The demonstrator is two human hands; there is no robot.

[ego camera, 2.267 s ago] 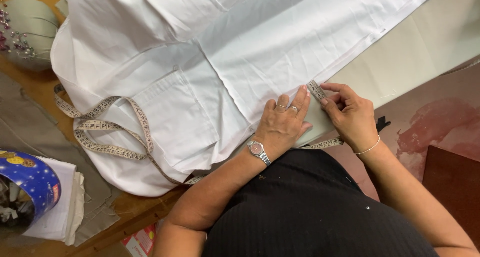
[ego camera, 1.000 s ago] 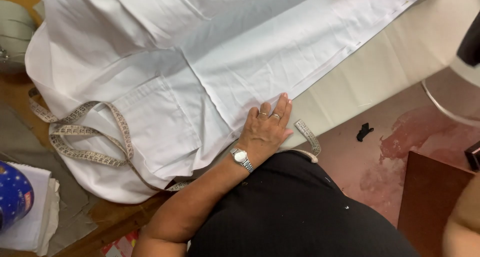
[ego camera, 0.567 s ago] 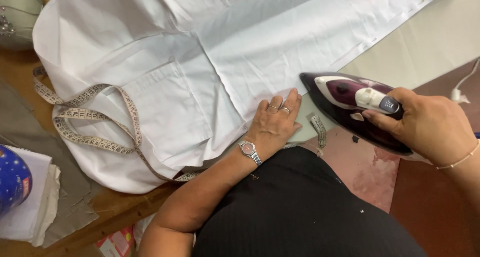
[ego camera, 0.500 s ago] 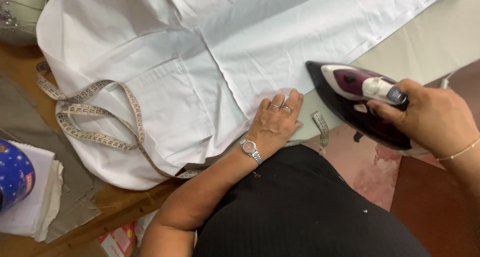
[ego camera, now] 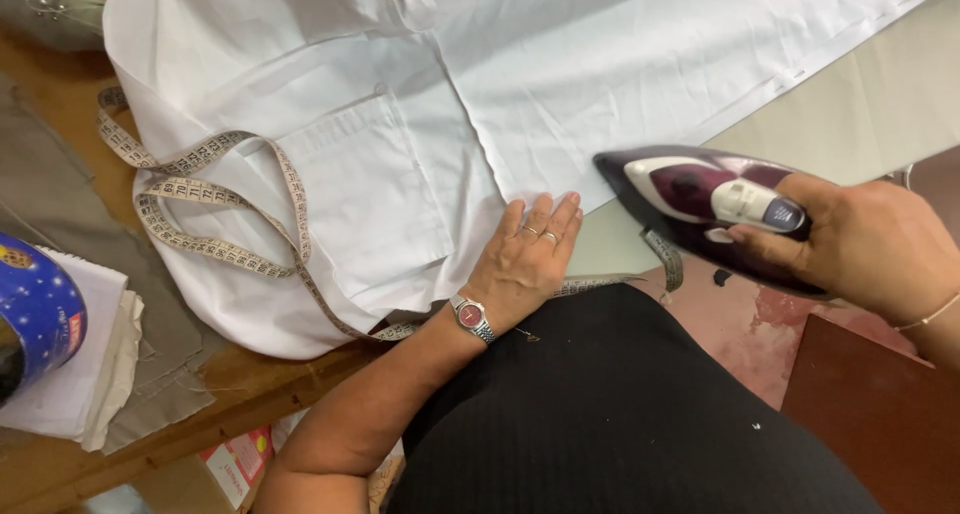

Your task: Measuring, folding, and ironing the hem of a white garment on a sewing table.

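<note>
My left hand (ego camera: 525, 259) lies flat, fingers together, on the near edge of a white fabric garment (ego camera: 420, 134) spread over the work surface. A watch is on that wrist. My right hand (ego camera: 870, 244) grips the handle of a dark purple and white steam iron (ego camera: 700, 199), whose tip points left toward the fabric edge, close to my left fingertips. The iron hovers or rests over the beige board cover (ego camera: 850, 124) just off the white cloth. A measuring tape (ego camera: 215, 209) loops across the left part of the garment and runs under my left wrist.
A blue round tin (ego camera: 35, 314) sits on folded white cloth (ego camera: 95, 374) at the left edge. Grey fabric (ego camera: 50, 204) lies on the wooden table (ego camera: 250, 394). A dark red-brown box (ego camera: 880, 414) stands at lower right on a reddish floor.
My right hand left the fabric edge, went out of view, and came back holding the iron. The iron has moved left toward my left hand, which stayed pressed on the cloth.
</note>
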